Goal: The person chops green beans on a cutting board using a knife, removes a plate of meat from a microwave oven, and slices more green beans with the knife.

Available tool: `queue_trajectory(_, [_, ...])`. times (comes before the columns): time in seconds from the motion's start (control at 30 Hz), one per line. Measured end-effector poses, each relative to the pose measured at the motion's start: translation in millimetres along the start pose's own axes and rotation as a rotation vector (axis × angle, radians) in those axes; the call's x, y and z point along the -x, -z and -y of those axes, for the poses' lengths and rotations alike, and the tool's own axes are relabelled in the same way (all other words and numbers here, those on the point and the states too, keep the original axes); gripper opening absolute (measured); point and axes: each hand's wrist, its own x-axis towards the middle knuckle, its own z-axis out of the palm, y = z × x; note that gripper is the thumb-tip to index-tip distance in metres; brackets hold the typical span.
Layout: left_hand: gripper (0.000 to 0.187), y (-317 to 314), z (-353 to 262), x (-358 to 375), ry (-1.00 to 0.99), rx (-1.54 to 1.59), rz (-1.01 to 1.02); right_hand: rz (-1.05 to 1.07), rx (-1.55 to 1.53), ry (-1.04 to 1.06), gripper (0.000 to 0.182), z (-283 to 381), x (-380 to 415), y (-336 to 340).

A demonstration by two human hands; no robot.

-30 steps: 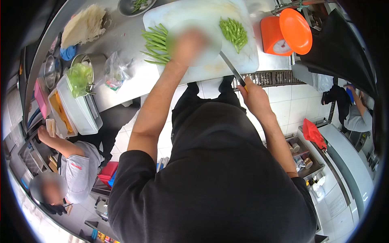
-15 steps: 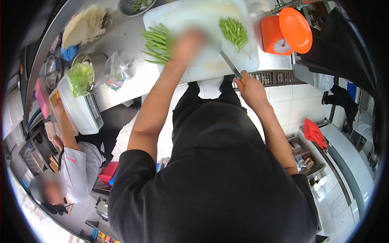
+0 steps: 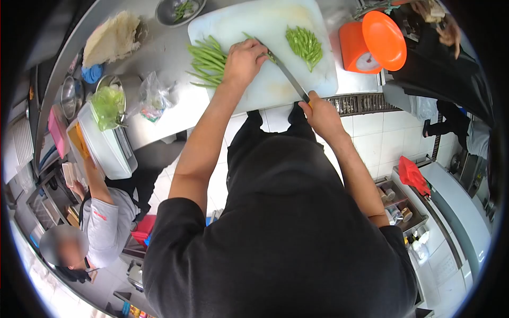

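Note:
My right hand (image 3: 323, 115) is closed round the handle of a kitchen knife (image 3: 289, 76), whose blade lies slantwise over a white cutting board (image 3: 273, 90). Close to the blade's tip, my left hand (image 3: 246, 60) has its fingers curled and pinched on a green bean (image 3: 271, 56), mostly hidden by the fingers. Left of that hand lies a pile of long green beans (image 3: 205, 59). A heap of cut green beans (image 3: 304, 46) sits on the board's right side. A small green piece (image 3: 247, 35) rests beyond my left fingertips.
An orange scale (image 3: 354, 49) stands right of the board. A metal bowl (image 3: 160, 15) with green scraps is at the far left. Plastic bags (image 3: 155, 95) and a pot (image 3: 130, 87) stand on the steel counter. A co-worker (image 3: 108, 220) is at left; another person's hand (image 3: 450, 36) shows upper right.
The knife has shifted slightly up and left, its blade now beside my left fingers. My left hand, blurred before, is now clear. Another person's hands have appeared at upper right.

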Motion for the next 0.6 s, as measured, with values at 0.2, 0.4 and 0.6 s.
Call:
queue_trajectory(0.2, [0.018, -2.6, 2.3, -5.5, 0.003, 0.014, 0.019, 0.039, 0.006, -0.054, 0.031, 5.5, 21.3, 24.2])
queue_trajectory(0.4, [0.021, -39.3, -2.5, -9.2, -0.042, 0.029, 0.024, 0.071, -0.065, -0.074, 0.039, -34.3, 23.4, -1.2])
queue_trajectory(0.6, [0.018, -58.2, -27.4, -14.3, -0.088, 0.014, 0.083, 0.013, -0.17, -0.013, 0.039, -58.5, 3.0, 9.9])
